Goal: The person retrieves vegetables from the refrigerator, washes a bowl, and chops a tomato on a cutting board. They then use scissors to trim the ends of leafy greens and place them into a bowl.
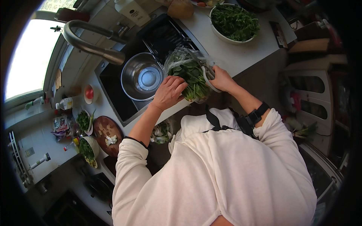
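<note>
My left hand (171, 90) grips the side of a bunch of leafy greens (192, 76), near its pale cut stems. A clear plastic bag (176, 55) wraps the leafy end, and the stems point towards my body. In my right hand (223, 79) is a pair of scissors (208, 75) with light-coloured handles. Their blades lie against the bag and leaves; the tips are hard to make out. The bunch is above the front edge of the sink, beside a stainless steel bowl (128, 76) that stands in the basin.
A curved faucet (93, 46) reaches over the dark sink (110, 87). A black drain rack (164, 36) covers its right part. On the counter are a white bowl of greens (234, 24) and a white bottle (133, 12). Chopped white pieces lie on a round wooden cutting board (103, 131).
</note>
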